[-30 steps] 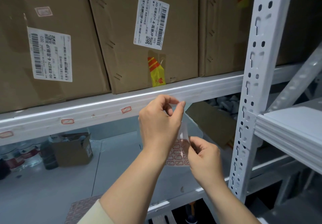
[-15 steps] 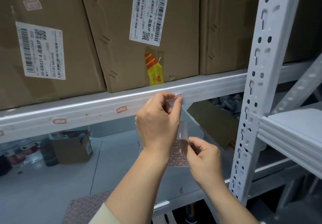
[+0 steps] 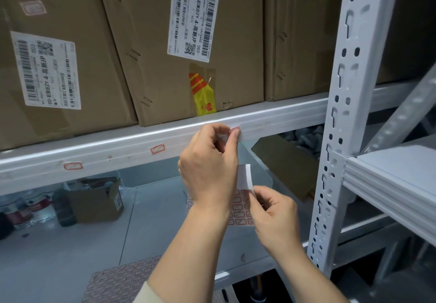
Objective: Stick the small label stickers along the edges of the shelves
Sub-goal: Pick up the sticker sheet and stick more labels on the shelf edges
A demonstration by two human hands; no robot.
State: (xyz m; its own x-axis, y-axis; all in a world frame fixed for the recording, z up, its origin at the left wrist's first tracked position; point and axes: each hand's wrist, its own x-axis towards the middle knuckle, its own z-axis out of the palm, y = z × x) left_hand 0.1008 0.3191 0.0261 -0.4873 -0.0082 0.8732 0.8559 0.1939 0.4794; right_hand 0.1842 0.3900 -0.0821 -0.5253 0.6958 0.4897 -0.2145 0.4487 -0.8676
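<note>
Left hand (image 3: pixel 208 161) fingers pinch sticker (image 3: pixel 234 129) against shelf edge (image 3: pixel 283 116) | right hand (image 3: pixel 274 215) fingers grip sticker sheet (image 3: pixel 245 177) below | two stickers (image 3: pixel 157 149) already stuck leftward

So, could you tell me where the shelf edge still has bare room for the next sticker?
Bare strip runs between the left hand, pressing a sticker, and the upright post. Leftward, the shelf edge already carries stickers and, with bare gaps between.

Matt cardboard boxes (image 3: pixel 184 43), painted metal shelf edge (image 3: pixel 118 147), paper sticker sheet (image 3: pixel 243 208)
</note>
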